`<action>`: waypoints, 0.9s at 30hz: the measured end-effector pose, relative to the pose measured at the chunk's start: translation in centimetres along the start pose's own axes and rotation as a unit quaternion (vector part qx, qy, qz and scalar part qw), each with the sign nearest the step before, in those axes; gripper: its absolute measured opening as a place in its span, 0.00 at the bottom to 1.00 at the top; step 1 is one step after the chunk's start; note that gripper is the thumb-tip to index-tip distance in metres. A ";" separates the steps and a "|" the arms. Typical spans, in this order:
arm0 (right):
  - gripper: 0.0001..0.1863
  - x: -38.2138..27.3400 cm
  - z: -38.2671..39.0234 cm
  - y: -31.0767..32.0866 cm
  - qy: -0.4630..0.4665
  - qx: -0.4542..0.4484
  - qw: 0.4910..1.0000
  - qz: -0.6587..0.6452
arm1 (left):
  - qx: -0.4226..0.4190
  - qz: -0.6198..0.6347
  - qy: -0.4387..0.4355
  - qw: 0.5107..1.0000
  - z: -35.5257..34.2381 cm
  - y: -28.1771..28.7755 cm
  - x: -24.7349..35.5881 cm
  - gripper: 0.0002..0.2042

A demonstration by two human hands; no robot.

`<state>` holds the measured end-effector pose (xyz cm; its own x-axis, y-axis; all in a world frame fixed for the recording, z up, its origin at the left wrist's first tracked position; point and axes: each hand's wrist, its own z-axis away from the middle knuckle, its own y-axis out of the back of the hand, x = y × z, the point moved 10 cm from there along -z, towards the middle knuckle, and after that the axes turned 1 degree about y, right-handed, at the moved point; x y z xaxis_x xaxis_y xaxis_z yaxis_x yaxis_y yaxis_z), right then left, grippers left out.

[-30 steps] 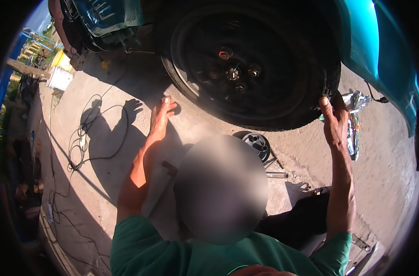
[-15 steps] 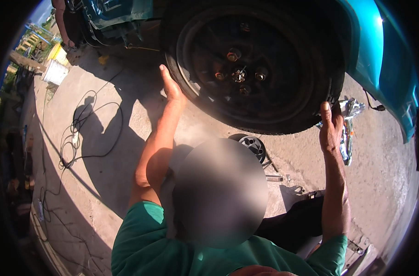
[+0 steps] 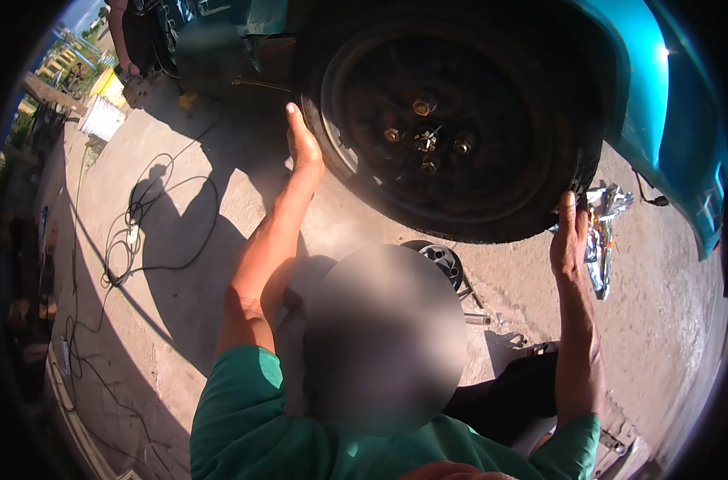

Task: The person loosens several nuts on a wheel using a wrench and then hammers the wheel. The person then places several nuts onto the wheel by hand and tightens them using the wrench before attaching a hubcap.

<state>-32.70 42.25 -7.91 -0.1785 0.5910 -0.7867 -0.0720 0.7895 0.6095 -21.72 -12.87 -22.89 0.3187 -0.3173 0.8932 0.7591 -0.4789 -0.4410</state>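
A dark wheel [image 3: 492, 180] with a black tyre and several lug nuts [image 3: 463, 146] around its hub fills the upper middle, under a teal vehicle fender [image 3: 637, 96]. My left hand [image 3: 305, 150] grips the tyre's left side, thumb pointing up and fingers mostly hidden behind the rubber. On the tyre's lower right edge, my right hand [image 3: 569, 236] holds on with its thumb toward me; its other fingers are partly hidden. Below the wheel, a round dark part with holes [image 3: 444, 262] lies on the floor, partly covered by a blurred round patch.
A black cable [image 3: 114, 280] lies coiled on the concrete at left. A white bucket [image 3: 101, 118] and a yellow one [image 3: 108, 86] stand at far left. Another person's arm [image 3: 122, 44] shows at upper left. Crumpled silver foil [image 3: 600, 256] lies beside my right hand.
The whole view has tilted slightly clockwise, so the wheel sits a little lower and further right. Both hands keep their hold on the tyre. The other person's arm has shifted slightly right.
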 end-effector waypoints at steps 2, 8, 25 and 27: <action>0.46 0.5 -0.4 0.7 0.041 0.059 0.997 -0.014 | -0.019 0.032 -0.030 0.999 0.2 -0.5 0.3 0.44; 0.42 -0.2 0.2 -0.8 0.002 -0.033 0.999 0.005 | 0.006 -0.011 -0.018 1.000 0.5 0.0 1.3 0.43; 0.36 -2.3 0.3 0.0 0.071 0.040 0.996 -0.026 | 0.013 -0.006 -0.042 0.999 1.8 -0.8 1.5 0.43; 0.33 -1.9 -0.2 -0.7 0.073 0.015 0.995 -0.060 | 0.029 -0.004 -0.042 0.999 2.2 -0.7 1.8 0.43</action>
<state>-32.51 40.55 -6.77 -0.3113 0.4631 -0.8298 -0.0727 0.8590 0.5067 -20.45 -11.33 -20.83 0.3574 -0.2428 0.9018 0.7927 -0.4318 -0.4304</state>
